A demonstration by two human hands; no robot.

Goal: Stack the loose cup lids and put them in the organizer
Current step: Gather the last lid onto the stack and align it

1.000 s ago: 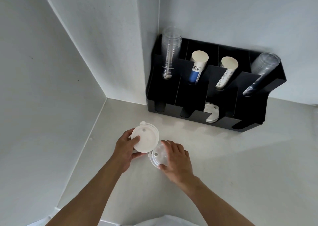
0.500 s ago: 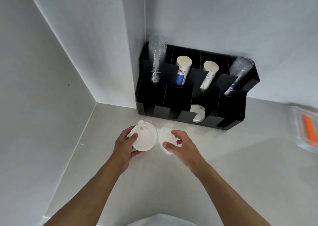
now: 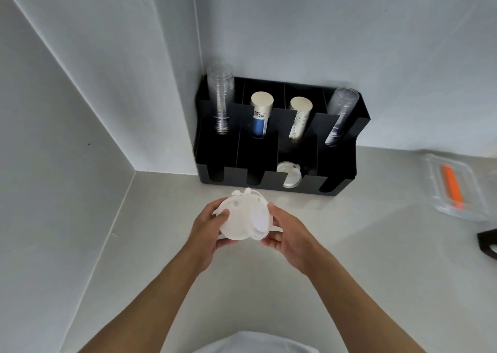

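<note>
Hands, left [image 3: 208, 227] and right [image 3: 289, 233], clamp thin round white plastic lids [image 3: 243, 218] between curled fingers, near the matte black slotted organizer [image 3: 271, 143] at the bench's back corner.

Both hands hold white cup lids [image 3: 242, 219] above the pale tabletop [image 3: 349, 245], the left hand [image 3: 208, 226] on the left edge and the right hand [image 3: 287, 234] on the right edge. The lids overlap but are not aligned. Behind them, the black organizer [image 3: 337, 164] stands against the wall, with one lid [image 3: 289, 175] in a front compartment and cup stacks behind.
</note>
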